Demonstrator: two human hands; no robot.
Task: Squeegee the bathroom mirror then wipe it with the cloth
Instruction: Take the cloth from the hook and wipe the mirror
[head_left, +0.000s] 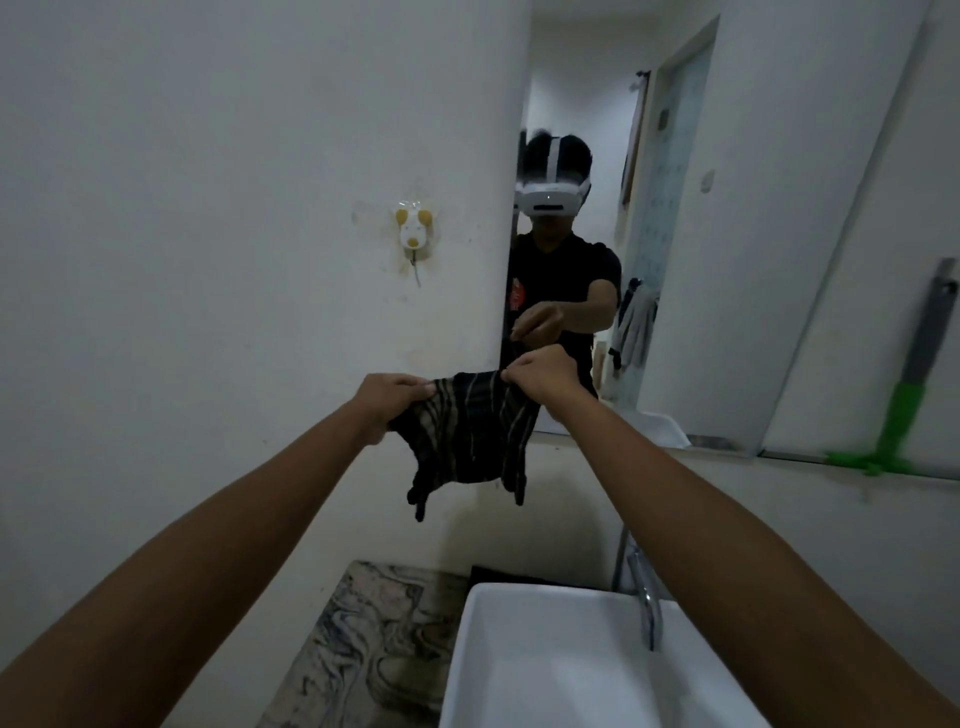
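Cloth (467, 431), dark with pale stripes, hangs stretched between both hands in front of the wall, just left of the mirror's (727, 234) lower left corner and above the white sink (519, 670). The left hand (387, 402) pinches its upper left edge, fingers closed on the fabric; the right hand (540, 371) grips the upper right corner the same way, so the cloth's lower corners dangle free. Both bare forearms reach forward from the bottom of the view. A squeegee (914, 384) with a green handle and grey blade leans against the mirror at the far right, well apart from the hands. A faucet (647, 597) stands at the sink's back edge, beside a marbled counter (363, 649). A small animal-shaped hook (413, 231) sticks to the wall.
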